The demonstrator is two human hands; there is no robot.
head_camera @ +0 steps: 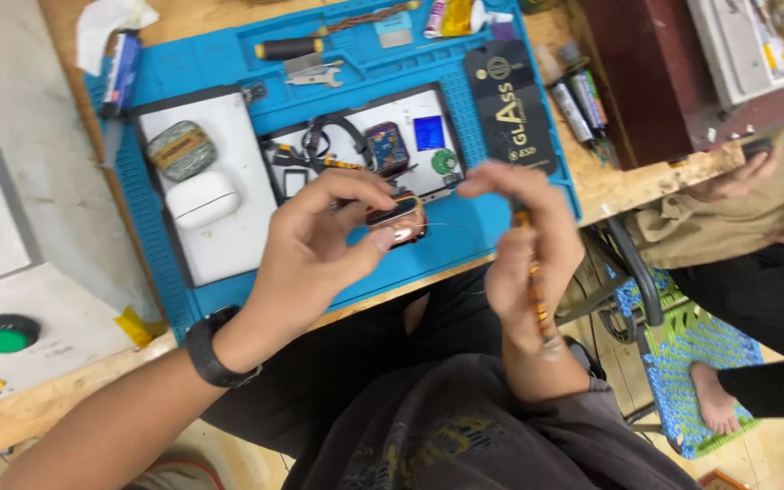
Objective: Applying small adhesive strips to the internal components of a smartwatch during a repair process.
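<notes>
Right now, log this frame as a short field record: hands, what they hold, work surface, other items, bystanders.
left hand: pinches a small dark rounded device over the mat
right hand: grips a thin orange-handled tool, fingertips by the device
work surface: blue repair mat on a wooden bench
on mat: white case, tweezers, black screwdriver
left wrist: black watch
bystander: seated person at right, barefoot

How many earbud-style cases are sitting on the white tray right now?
2. A mottled grey-green case lies at the white tray's upper left; a white case sits just below it. None seems hidden.
</notes>
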